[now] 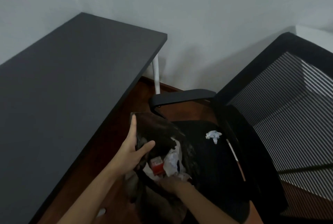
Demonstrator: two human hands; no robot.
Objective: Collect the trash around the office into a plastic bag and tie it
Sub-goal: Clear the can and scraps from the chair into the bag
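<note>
**Hands at the open trash bag beside the office chair**

A person holds a dark plastic bag [158, 133] between a black desk [72, 79] and an office chair [270, 115]. The left hand [133, 151] is on the left edge of the bag's mouth. Its fingers are straight and lie along the outer side of the rim, and the thumb is spread apart and points to the right over the dark plastic, so the edge of the bag sits between thumb and fingers and the mouth is kept wide.

The right hand [173, 181] is at the lower side of the opening, low in the picture. Its fingers are among crumpled white paper [173, 160] inside the bag, and I cannot tell if they are curled around something or only touching it, because the paper hides them. Just left of this paper, also inside the bag, there is a small red and white box [157, 166].

On the black seat of the chair lies one more crumpled paper ball [213, 135], white with some blue marks. It is apart from the bag and from both hands, to the right of the bag's mouth. The chair has a black armrest [182, 95] above the bag and a mesh back on the right. Under the desk a white leg [156, 72] stands on the dark brown floor [115, 130], near the grey wall [198, 16].
</note>
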